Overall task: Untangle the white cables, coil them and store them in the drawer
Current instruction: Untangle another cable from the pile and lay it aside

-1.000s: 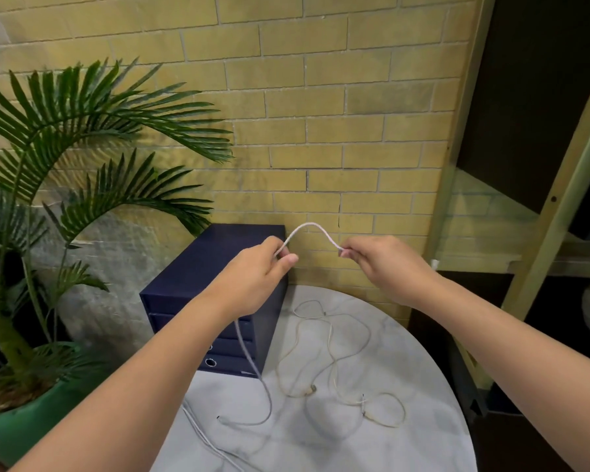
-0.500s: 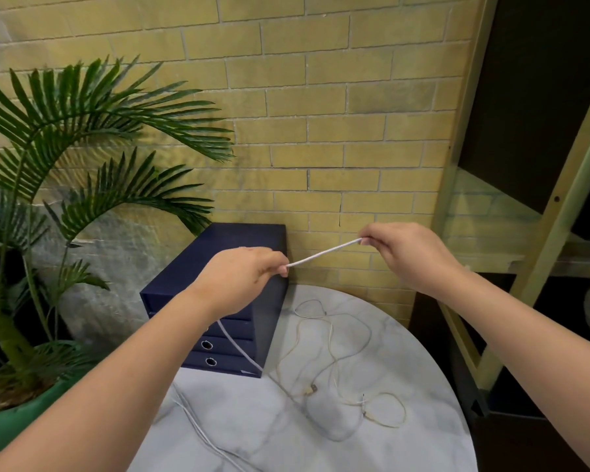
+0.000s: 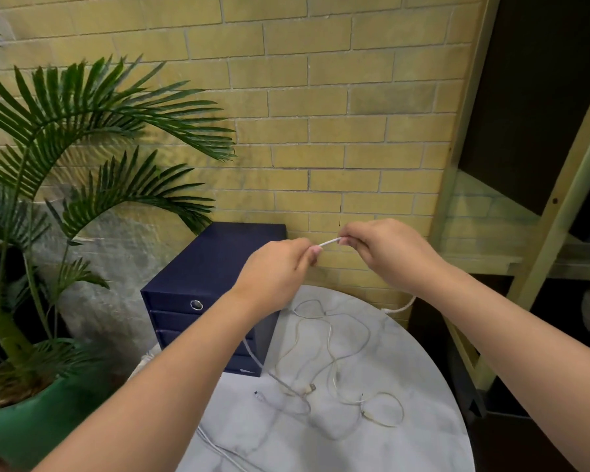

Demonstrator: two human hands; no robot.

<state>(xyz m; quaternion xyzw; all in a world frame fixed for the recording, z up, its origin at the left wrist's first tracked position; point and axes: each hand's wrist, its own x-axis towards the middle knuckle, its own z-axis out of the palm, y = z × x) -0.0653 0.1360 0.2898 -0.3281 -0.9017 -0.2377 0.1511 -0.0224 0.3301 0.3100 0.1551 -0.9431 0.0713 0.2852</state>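
Both hands are raised above the round marble table (image 3: 406, 437). My left hand (image 3: 276, 270) and my right hand (image 3: 385, 250) each pinch the same white cable (image 3: 329, 242), and a short straight stretch of it shows between them. The cable drops below my left wrist toward the table, and another loop of it hangs under my right forearm. Several thin white cables (image 3: 331, 362) lie loosely tangled on the tabletop. A dark blue drawer unit (image 3: 205, 274) with ring pulls stands at the table's back left, drawers closed.
A potted palm in a green pot (image 3: 31, 427) stands left of the table. A yellow brick wall (image 3: 321, 114) is behind. A pale green shelf frame (image 3: 539, 240) rises on the right, close to the table's edge.
My hands spread apart and pulled the cable taut, then came close together again, leaving only a short stretch between them. A cable end now hangs under my right forearm.
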